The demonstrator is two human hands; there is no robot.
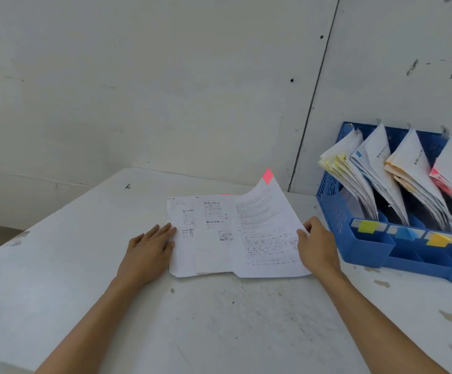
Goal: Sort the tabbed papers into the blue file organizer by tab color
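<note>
A sheet with a pink tab [268,176] at its far corner, the pink-tabbed paper [266,230], curls up off the table; my right hand [317,244] pinches its right edge. Beneath it lies another printed paper [198,233] flat on the table, a pink tab edge [226,194] showing at its far side. My left hand [149,252] rests flat with straight fingers on that paper's left edge. The blue file organizer [335,211] stands at the right, its slots holding papers with yellow [338,166], blue [358,155], orange [393,164] and pink [436,175] tabs.
The white table [219,314] is scuffed and meets a white wall behind. Colored labels on the organizer's front run yellow [367,227], blue [406,233], orange [438,239], and a pink one is cut off by the frame's right edge.
</note>
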